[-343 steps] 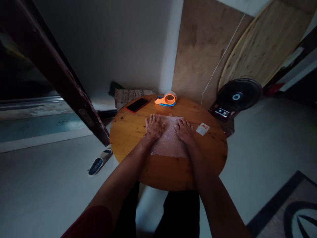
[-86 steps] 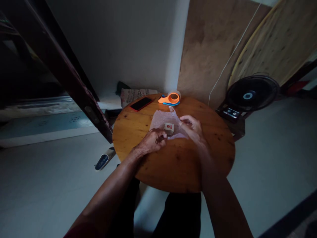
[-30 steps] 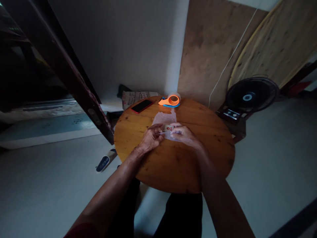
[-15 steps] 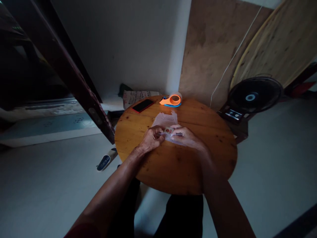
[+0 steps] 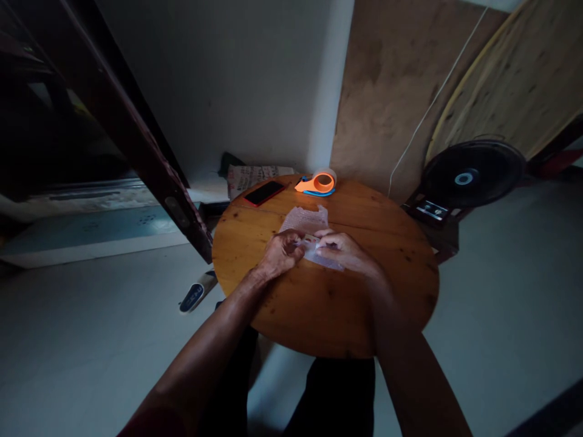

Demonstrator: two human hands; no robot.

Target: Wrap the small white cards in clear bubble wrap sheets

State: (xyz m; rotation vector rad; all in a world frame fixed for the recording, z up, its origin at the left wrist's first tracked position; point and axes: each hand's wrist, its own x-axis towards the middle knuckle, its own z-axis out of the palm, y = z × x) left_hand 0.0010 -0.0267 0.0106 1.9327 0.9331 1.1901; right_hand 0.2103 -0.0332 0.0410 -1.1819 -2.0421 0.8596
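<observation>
1. In the head view, the small box [image 5: 311, 238] is hard to make out: the fingers cover its ends and clear film blurs its near part, leaving a pale strip with reddish print. It sits on the bubble wrap [image 5: 300, 220], between the two hands.
2. The room is dim. The dark trousers [image 5: 341, 394] melt into shadow, the table hides part of the slipper [image 5: 193, 296], and the round wooden panel [image 5: 505, 85] is cut off at the upper right.
3. The wrap is thin, pale and dimpled, its far edge ragged. Under it the round table [image 5: 341, 315] is orange-brown wood, knotted and lightly glossy.
4. Toward the wall lie a flat dark phone [image 5: 264, 193] with a red edge and an orange-and-blue tape dispenser [image 5: 314, 184] with a ring-shaped roll.
5. Both forearms reach in from below and converge. The left hand [image 5: 279, 252] is curled, thumb and fingers pinching wrap at the box's left end; the right hand [image 5: 342, 247], fingers bent, grips wrap at the other end. I can't tell whether fingertips press the box itself.
</observation>
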